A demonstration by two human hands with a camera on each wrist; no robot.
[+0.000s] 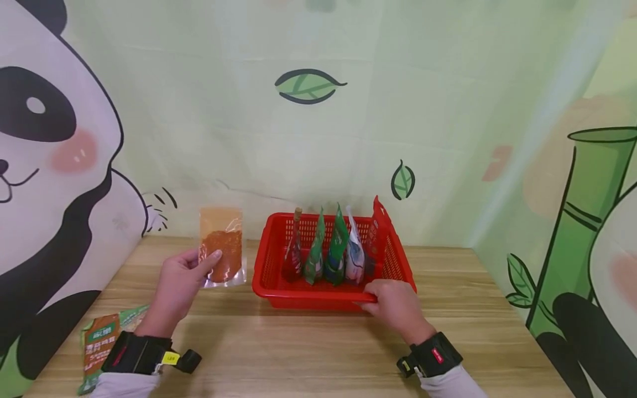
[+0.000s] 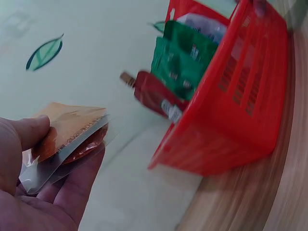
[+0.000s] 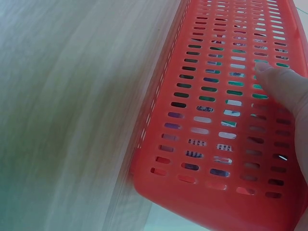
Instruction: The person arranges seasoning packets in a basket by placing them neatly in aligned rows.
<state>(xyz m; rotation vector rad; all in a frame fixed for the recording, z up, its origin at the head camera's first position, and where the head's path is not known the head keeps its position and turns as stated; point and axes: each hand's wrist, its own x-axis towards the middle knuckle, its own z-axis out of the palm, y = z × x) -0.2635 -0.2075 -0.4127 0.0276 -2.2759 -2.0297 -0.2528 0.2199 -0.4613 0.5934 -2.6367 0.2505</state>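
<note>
My left hand (image 1: 174,284) pinches a clear pouch of orange-red powder (image 1: 224,257) between thumb and fingers, upright above the table and left of the red basket (image 1: 318,297). In the left wrist view the thumb presses the front of the pouch while the fingers lie behind it. My right hand (image 1: 395,307) grips the basket's near rim toward its right corner. Its thumb (image 3: 276,82) lies against the slotted outer wall. Inside the basket stand a dark red pouch (image 1: 292,260) with a brown top, two green pouches (image 1: 337,254), a white pouch (image 1: 355,257) and a red bag (image 1: 378,232).
A brown and green packet (image 1: 98,348) lies on the wooden table (image 1: 278,354) at the left, partly behind the left wrist strap. Behind the table hangs a pale green cloth (image 1: 318,149) printed with leaves, bamboo and pandas.
</note>
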